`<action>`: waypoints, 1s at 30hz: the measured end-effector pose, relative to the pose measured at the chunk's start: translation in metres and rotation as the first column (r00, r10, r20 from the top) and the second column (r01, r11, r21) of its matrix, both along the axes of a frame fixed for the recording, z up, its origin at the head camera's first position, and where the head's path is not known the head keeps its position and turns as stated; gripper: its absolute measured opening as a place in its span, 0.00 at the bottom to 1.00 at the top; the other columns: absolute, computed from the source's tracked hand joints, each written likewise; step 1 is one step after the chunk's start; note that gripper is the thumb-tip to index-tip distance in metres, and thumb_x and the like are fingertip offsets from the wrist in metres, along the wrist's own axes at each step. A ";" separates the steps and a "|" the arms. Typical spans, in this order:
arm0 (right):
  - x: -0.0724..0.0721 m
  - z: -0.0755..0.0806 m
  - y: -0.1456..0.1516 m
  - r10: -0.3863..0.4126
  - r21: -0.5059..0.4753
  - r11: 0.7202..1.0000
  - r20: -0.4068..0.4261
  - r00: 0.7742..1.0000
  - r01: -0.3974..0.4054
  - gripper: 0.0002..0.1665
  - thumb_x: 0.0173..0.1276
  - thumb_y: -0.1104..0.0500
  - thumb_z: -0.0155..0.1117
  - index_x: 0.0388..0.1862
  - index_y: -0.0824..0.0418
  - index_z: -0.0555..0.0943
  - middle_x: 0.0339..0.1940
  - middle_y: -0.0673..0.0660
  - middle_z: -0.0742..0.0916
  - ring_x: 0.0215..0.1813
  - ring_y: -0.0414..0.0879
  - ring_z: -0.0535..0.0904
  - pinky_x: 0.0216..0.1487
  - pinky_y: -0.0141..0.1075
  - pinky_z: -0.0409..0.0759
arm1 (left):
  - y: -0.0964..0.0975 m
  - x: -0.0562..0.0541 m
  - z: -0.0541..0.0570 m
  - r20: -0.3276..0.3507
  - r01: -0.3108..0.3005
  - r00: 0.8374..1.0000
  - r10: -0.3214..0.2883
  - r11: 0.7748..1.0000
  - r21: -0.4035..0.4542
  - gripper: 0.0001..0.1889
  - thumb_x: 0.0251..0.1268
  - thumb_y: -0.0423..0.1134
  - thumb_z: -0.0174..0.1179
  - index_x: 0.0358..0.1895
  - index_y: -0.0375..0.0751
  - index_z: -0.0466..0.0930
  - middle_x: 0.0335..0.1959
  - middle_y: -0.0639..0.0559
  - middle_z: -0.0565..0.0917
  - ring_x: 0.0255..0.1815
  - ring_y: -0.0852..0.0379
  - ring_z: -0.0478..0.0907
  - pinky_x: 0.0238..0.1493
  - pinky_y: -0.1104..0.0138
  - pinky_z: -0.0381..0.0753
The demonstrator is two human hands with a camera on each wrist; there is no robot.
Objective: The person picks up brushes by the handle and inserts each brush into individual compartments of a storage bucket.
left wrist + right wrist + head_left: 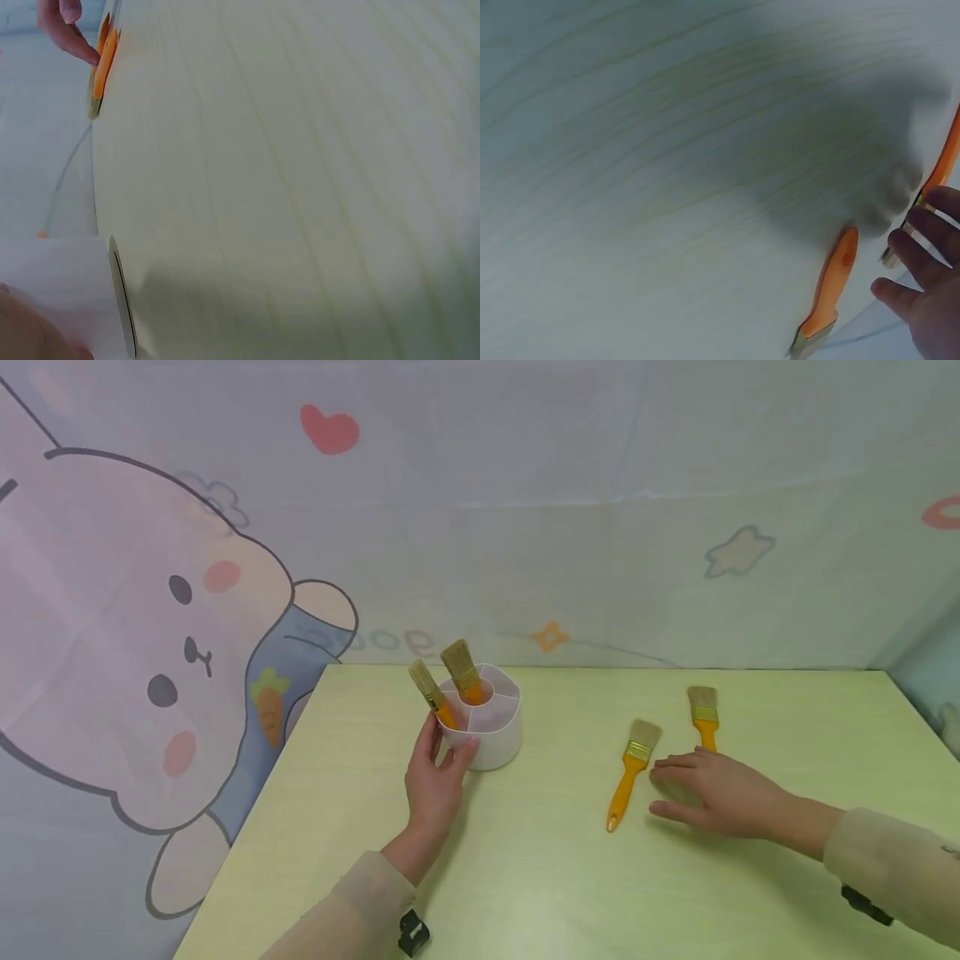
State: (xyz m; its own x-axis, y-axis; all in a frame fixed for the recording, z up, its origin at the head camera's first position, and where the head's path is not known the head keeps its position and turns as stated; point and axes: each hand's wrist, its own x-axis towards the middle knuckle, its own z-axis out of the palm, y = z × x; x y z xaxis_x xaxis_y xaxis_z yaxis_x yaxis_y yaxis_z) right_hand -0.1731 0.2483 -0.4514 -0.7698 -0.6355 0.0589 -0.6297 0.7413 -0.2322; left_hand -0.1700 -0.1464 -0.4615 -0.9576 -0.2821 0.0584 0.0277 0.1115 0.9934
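Note:
My left hand (435,789) grips the near left side of a white round divided organizer (498,743), its thumb on the front wall. One paintbrush (429,687) leans bristles up in the left compartment, and another paintbrush (461,667) stands bristles up in the centre one. My right hand (720,793) is over the table with its fingers extended and holds nothing. Left of it lies a paintbrush (628,777) with an orange handle. Beyond it lies another paintbrush (703,710), its handle partly hidden by the hand. Orange brush handles (832,285) also show in the right wrist view.
The pale wood-grain table (540,868) ends at the back against a curtain (525,527) printed with a cartoon animal, a heart and stars. Dark straps hang below both sleeves.

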 end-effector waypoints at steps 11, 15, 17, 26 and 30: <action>-0.006 -0.005 -0.011 -0.064 -0.002 0.998 0.009 0.998 0.064 0.39 0.76 0.33 0.66 0.65 0.65 0.86 0.65 0.64 0.87 0.67 0.67 0.81 0.74 0.67 0.73 | -0.001 0.000 -0.002 -0.006 0.001 1.000 -0.001 1.000 -0.001 0.43 0.72 0.42 0.73 0.85 0.47 0.61 0.84 0.48 0.66 0.84 0.48 0.64 0.78 0.52 0.73; -0.010 -0.005 -0.018 -0.084 0.014 0.996 0.002 0.996 0.084 0.41 0.76 0.32 0.64 0.67 0.66 0.84 0.67 0.66 0.85 0.69 0.67 0.80 0.74 0.66 0.73 | -0.002 0.000 -0.002 -0.009 0.002 1.000 -0.002 1.000 0.000 0.43 0.72 0.42 0.73 0.85 0.46 0.61 0.84 0.48 0.66 0.83 0.48 0.64 0.77 0.52 0.74; -0.011 -0.005 -0.020 -0.095 0.016 0.995 -0.006 0.995 0.096 0.41 0.76 0.32 0.64 0.67 0.66 0.84 0.68 0.67 0.85 0.69 0.68 0.79 0.72 0.66 0.75 | -0.002 0.001 -0.002 -0.018 0.005 1.000 -0.005 1.000 0.000 0.43 0.72 0.42 0.73 0.85 0.45 0.61 0.84 0.46 0.66 0.84 0.47 0.64 0.77 0.51 0.74; -0.018 -0.008 -0.035 -0.131 -0.010 0.991 -0.021 0.991 0.131 0.46 0.72 0.32 0.68 0.69 0.69 0.82 0.70 0.69 0.83 0.70 0.71 0.78 0.74 0.67 0.73 | -0.001 0.000 -0.003 -0.018 -0.001 1.000 0.001 1.000 0.001 0.43 0.71 0.42 0.74 0.85 0.45 0.61 0.84 0.47 0.66 0.83 0.48 0.64 0.77 0.52 0.73; -0.021 -0.014 -0.040 -0.137 -0.014 0.991 -0.032 0.990 0.136 0.46 0.71 0.31 0.70 0.68 0.69 0.82 0.70 0.69 0.83 0.70 0.70 0.78 0.75 0.67 0.71 | -0.001 0.000 -0.004 -0.025 -0.001 1.000 0.001 1.000 -0.005 0.43 0.71 0.43 0.74 0.85 0.45 0.62 0.83 0.45 0.66 0.83 0.47 0.64 0.77 0.51 0.73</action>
State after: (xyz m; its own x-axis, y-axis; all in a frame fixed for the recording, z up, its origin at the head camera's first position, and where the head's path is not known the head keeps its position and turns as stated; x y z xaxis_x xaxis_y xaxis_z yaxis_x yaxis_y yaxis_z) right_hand -0.1942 0.2081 -0.4652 -0.8469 -0.5237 0.0926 -0.5302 0.8182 -0.2221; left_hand -0.1701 -0.1478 -0.4654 -0.9554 -0.2830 0.0840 0.0527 0.1164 0.9918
